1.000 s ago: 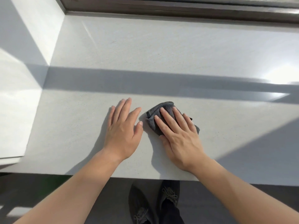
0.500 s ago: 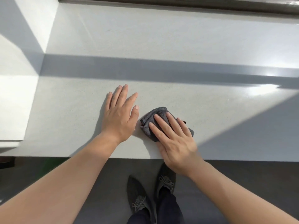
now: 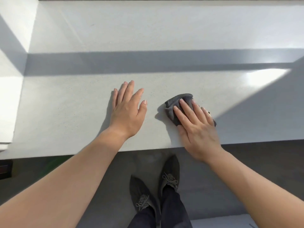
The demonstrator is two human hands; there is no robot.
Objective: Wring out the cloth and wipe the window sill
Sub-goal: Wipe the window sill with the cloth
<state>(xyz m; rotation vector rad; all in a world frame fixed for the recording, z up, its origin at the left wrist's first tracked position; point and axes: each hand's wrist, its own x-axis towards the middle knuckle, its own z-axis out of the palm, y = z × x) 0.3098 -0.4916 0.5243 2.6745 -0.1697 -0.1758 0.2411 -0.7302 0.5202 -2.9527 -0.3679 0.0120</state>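
Note:
A small dark grey cloth (image 3: 174, 104), folded into a wad, lies on the wide pale window sill (image 3: 148, 38) near its front edge. My right hand (image 3: 195, 129) lies flat on the cloth, fingers stretched over it, pressing it to the sill; most of the cloth is hidden under the hand. My left hand (image 3: 128, 111) rests flat on the bare sill a short gap to the left of the cloth, fingers spread, holding nothing.
A white wall reveal (image 3: 14, 55) closes the sill on the left. A dark band of shadow crosses the sill behind the hands. Below the sill's front edge is a grey floor (image 3: 255, 158) with my two dark shoes (image 3: 169, 176).
My right hand has slid the cloth to the right along the sill, opening a gap from my left hand. The view has tilted down, so the window frame is out of sight.

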